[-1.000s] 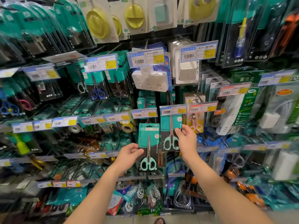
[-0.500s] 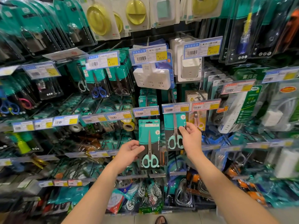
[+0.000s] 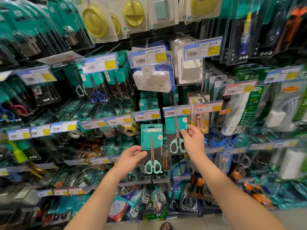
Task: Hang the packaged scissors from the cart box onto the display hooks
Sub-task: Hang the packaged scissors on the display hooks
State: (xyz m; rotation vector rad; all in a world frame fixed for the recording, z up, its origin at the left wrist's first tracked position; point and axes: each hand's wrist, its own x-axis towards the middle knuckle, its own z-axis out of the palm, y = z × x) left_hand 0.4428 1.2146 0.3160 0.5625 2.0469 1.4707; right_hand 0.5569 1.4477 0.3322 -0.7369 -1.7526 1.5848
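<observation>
Goods crowd the display wall. The left hand pinches the left edge of the packaged scissors, upright at centre. At 2 o'clock from it, the right hand pinches a hanging scissors pack.

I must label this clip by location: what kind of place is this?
Probably a shop's hardware aisle: a barcoded price tag on a hook end, a packaged socket adapter hanging below it, and the scissors pack in the left hand.
</observation>
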